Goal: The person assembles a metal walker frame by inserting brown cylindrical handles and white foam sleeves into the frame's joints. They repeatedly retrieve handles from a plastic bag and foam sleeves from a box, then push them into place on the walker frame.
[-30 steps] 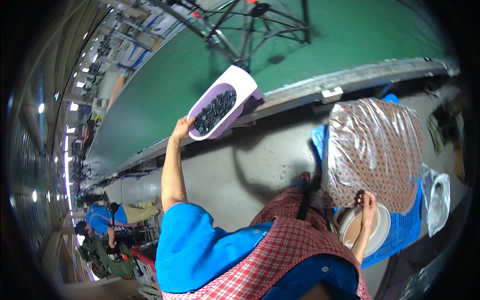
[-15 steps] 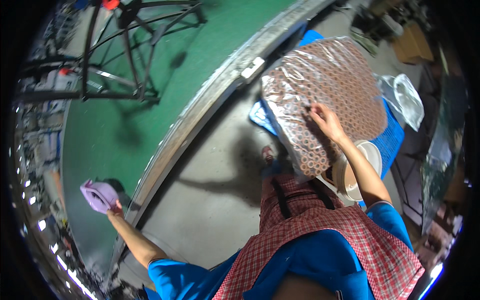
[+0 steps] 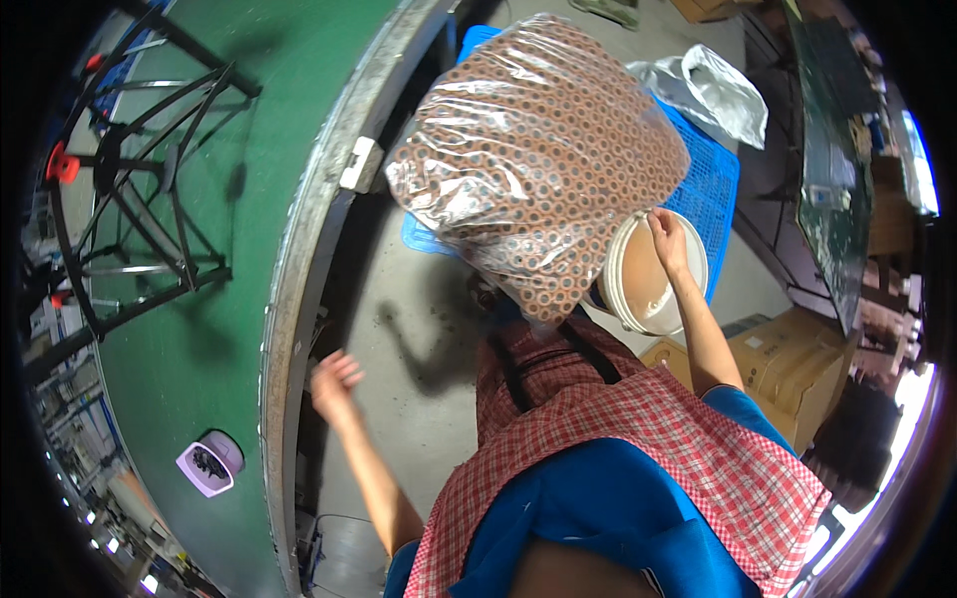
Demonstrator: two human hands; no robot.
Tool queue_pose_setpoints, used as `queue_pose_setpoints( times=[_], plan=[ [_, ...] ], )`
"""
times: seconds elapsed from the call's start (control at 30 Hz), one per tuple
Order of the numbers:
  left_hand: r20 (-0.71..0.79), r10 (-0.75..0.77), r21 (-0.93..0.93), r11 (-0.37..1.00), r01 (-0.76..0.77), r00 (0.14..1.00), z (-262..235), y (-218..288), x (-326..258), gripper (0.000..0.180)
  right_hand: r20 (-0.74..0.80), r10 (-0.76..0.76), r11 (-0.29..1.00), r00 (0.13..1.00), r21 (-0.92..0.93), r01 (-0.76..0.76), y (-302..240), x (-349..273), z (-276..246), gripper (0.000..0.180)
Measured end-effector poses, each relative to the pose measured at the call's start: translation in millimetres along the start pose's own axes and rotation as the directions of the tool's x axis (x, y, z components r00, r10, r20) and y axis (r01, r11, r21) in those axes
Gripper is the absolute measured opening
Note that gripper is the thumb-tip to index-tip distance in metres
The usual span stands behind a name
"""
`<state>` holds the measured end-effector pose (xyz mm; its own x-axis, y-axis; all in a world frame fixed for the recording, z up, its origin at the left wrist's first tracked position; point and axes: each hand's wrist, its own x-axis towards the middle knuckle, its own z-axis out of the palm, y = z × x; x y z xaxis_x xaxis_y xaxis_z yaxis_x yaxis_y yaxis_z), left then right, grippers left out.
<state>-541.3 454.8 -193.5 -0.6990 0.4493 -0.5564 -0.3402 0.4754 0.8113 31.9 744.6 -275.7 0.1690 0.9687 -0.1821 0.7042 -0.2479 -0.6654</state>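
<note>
My left hand [image 3: 337,387] is in the air beside the edge of the green bench, a little blurred, its fingers apart and nothing in them. On the bench top to its left stands a small lilac tub [image 3: 223,461] holding small dark pieces. My right hand [image 3: 668,242] has its fingers bent over the far rim of a cream-white bucket [image 3: 616,284]. Next to that bucket lies a large clear plastic bag [image 3: 543,149], packed with many copper-brown ring-shaped parts. The bag hides part of the blue crate under it.
A blue mesh crate [image 3: 710,169] supports the bag. On its far side lies a crumpled whitish plastic bag [image 3: 723,90]. Black metal frames [image 3: 150,164] with red parts occupy the green bench [image 3: 224,369]. Cardboard boxes [image 3: 783,364] are at my right, below a dark panel [image 3: 822,189].
My left hand has let go of the lilac tub, now on the bench, and moved right. My right hand has gone from the plastic bag to the bucket's rim. The view has turned.
</note>
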Motion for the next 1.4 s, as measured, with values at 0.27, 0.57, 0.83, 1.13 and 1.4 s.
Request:
queue_pose_setpoints(
  times=[0.27, 0.57, 0.83, 1.13, 1.4],
  plan=[
    [0.292, -0.535, 0.108, 0.842, 0.529, 0.793, 234, -150, 70, 0.084, -0.170, 0.174, 0.985, 0.970, 0.011, -0.174, 28, -35, -110, 0.032],
    [0.535, -0.309, -0.283, 0.811, 0.512, 0.786, 311, -195, 69, 0.047, -0.090, 0.094, 0.996, 0.991, 0.010, -0.094, 76, 77, -95, 0.047],
    [0.391, -0.245, -0.274, 0.889, 0.367, 0.887, 307, -183, 42, 0.046, 0.213, 0.088, 0.939, 0.973, 0.309, -0.152, 73, 200, -36, 0.076],
    [0.224, -0.063, -0.246, 0.962, 0.119, 0.973, 307, -119, 29, 0.045, 0.213, 0.063, 0.969, 0.975, 0.220, -0.110, 91, 206, -29, 0.087],
    [0.172, 0.108, -0.248, 0.967, -0.063, 0.979, 349, -73, 35, 0.045, 0.177, 0.146, 0.914, 0.973, 0.352, -0.201, 116, 199, -3, 0.064]
  ],
)
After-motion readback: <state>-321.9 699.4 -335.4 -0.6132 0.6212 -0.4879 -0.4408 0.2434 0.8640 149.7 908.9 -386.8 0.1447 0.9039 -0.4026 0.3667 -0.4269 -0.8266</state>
